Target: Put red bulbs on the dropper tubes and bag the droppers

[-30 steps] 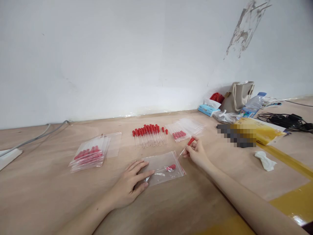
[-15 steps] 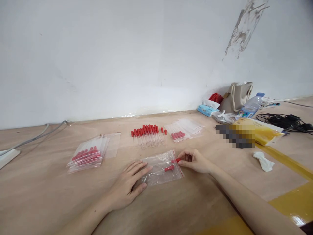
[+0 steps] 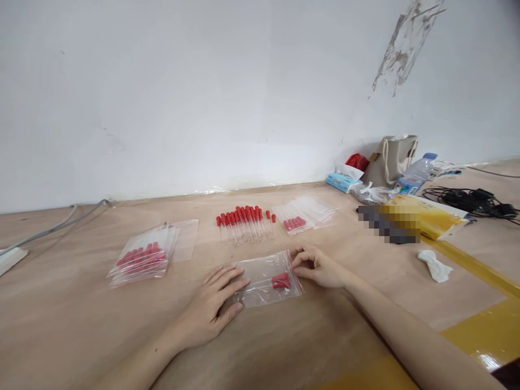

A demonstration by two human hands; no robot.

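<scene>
A clear zip-lock bag (image 3: 260,295) lies flat on the paper-covered table, its red-lined opening to the right. Inside it, glass droppers with red rubber bulbs (image 3: 281,280) rest side by side. My left hand (image 3: 217,303) is spread, fingers stretched over the bag's left end. At the opening, my right hand (image 3: 312,264) has thumb and fingers pinched on the bag's edge. Behind the bag is a row of loose droppers (image 3: 244,216), bulbs pointing away from me. Filled bags (image 3: 142,257) are stacked at the left, and more zip-lock bags (image 3: 311,208) lie at the back right.
Along the right stand a tissue pack (image 3: 343,182), a beige tote bag (image 3: 392,160) and a plastic bottle (image 3: 418,173). Nearer are a yellow packet (image 3: 430,214), black cables (image 3: 483,201) and a crumpled tissue (image 3: 434,265). A grey cable (image 3: 87,212) runs along the left.
The dropper my right hand was pushing in has slid leftward fully into the bag, its bulb now beside the other. My right fingers have let it go. My left hand stays in place.
</scene>
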